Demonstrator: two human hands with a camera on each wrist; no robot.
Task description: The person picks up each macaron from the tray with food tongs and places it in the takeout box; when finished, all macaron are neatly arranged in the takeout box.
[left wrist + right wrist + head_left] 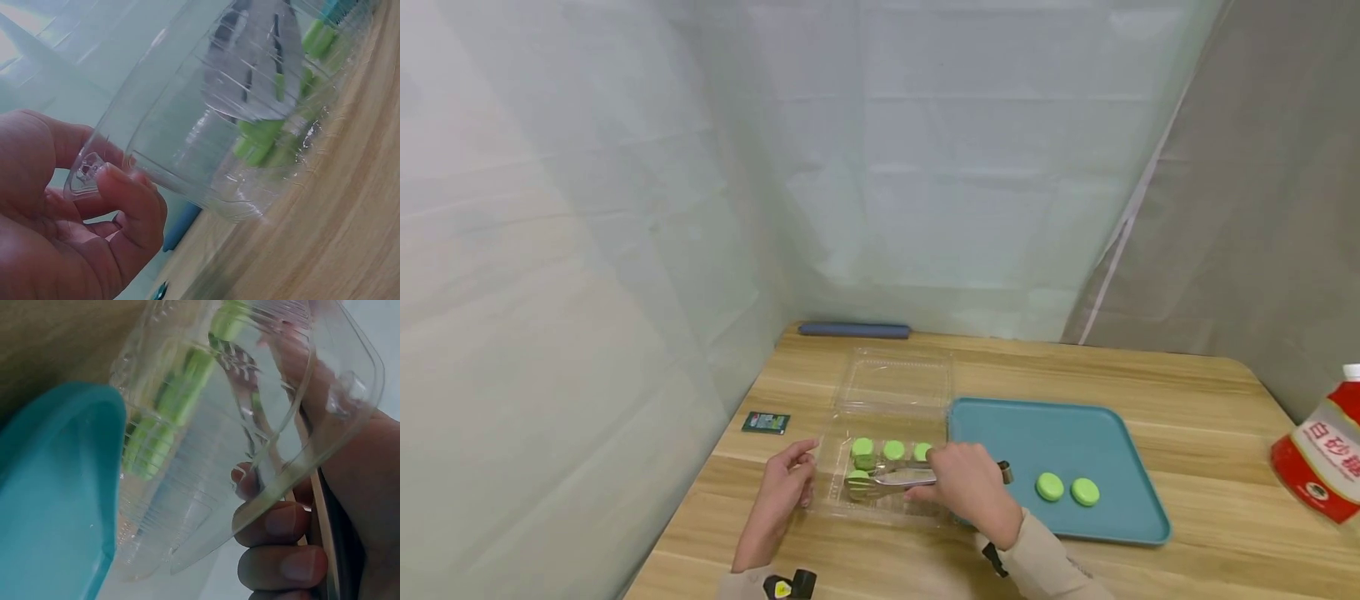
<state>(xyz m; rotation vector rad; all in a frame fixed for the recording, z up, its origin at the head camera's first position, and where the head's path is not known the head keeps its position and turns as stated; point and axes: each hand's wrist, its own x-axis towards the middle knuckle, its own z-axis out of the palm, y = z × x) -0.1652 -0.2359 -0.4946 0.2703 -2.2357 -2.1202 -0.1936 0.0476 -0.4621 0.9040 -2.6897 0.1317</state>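
A hinged clear plastic container [827, 492] lies with its lid [895, 379] folded back. My left hand [782, 492] pinches its near left corner; in the left wrist view, thumb and fingers [134, 200] meet at the rim. My right hand [970, 483] grips metal tongs [906, 477], which reach into the container from the right. Their tips are around a round green macaron-like piece [858, 477] at front left; whether they still squeeze it I cannot tell. Behind it sits a row of similar pieces [893, 450], one partly hidden by the right hand.
To the right, a blue tray [1037, 425] touches or nearly touches the container and bears two green pieces [1067, 490]. A small dark packet [766, 422] lies at left. A blue rod [853, 331] lies along the back edge, and a red-and-white bag [1322, 450] stands far right.
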